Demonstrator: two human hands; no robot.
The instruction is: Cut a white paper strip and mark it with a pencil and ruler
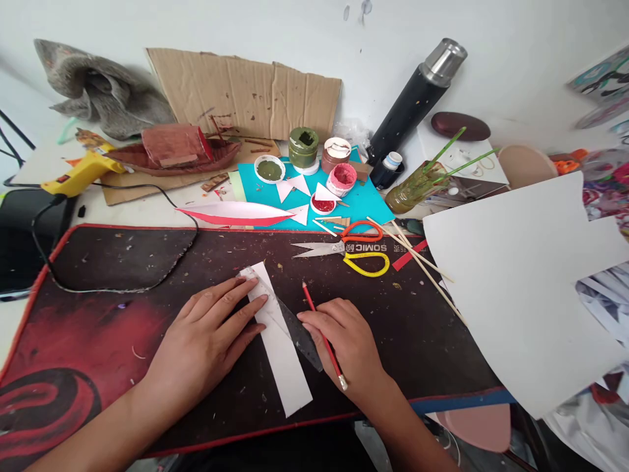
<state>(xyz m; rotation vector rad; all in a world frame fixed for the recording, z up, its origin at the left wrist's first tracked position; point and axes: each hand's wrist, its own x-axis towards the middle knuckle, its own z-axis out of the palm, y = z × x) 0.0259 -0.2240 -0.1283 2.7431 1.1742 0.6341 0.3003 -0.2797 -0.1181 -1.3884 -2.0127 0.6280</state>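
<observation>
My left hand point(211, 328) lies flat with fingers stretched, its fingertips pressing a clear triangular ruler point(305, 344) and a white paper strip point(282, 367) onto the dark mat. The ruler lies slantwise across the strip, and its right part sticks out over the mat. A red pencil point(322, 331) is in my right hand point(351, 341), whose fingers are closed around it. The pencil's tip points away from me, and its eraser end is toward me. My right fingertips are by the ruler's right edge. Scissors point(344, 248) with orange and yellow handles lie beyond my hands.
A red-and-white paper boat shape point(240, 214) lies by open paint jars point(302, 149) on blue card point(253, 190). Behind are a brown model boat point(171, 154), a yellow glue gun point(83, 174) and a black thermos point(413, 98). Wooden sticks point(427, 262) and a large white sheet point(515, 288) are right.
</observation>
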